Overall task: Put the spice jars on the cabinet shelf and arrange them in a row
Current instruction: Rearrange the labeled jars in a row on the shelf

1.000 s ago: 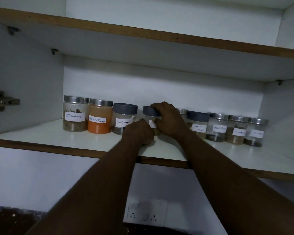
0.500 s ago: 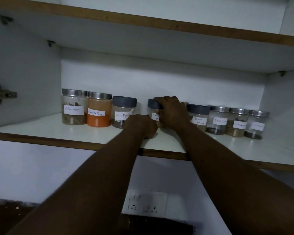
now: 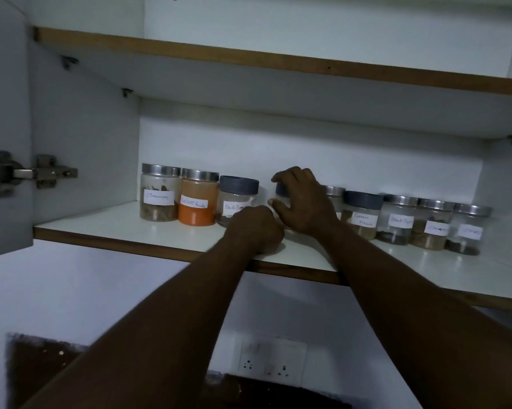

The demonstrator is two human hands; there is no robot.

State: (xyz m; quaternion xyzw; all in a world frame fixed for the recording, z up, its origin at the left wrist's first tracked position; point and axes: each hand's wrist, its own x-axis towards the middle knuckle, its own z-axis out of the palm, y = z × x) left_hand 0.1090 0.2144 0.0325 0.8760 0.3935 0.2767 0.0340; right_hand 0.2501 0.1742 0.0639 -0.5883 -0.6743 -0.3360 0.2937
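Nearest the camera, low on the wall: white wall socket plate (image 3: 274,363), flanked by two bare forearms reaching up to the cabinet. On the front of the white cabinet shelf with brown wooden edge (image 3: 125,233): left hand (image 3: 256,228), knuckles up, fingers curled tight into the palm, nothing visibly held. Just behind, to its right: right hand (image 3: 305,202), fingers slightly spread and curved over the dark lid of a small clear glass jar (image 3: 279,190), thumb against the glass; label hidden. Along the shelf's back, upright in one row, left to right: steel-lidded cinnamon jar (image 3: 160,193), steel-lidded jar of orange chilli powder (image 3: 198,203), grey-lidded black pepper jar (image 3: 237,197), a gap, the held jar, a steel-lidded jar mostly hidden by the hand (image 3: 334,191), grey-lidded garam masala jar (image 3: 362,215), steel-lidded black pepper jar (image 3: 397,221), steel-lidded jar of tan powder (image 3: 433,225), last steel-lidded jar (image 3: 467,230), label unreadable. Far left: metal door hinge (image 3: 33,172). Above: upper white shelf (image 3: 278,59).
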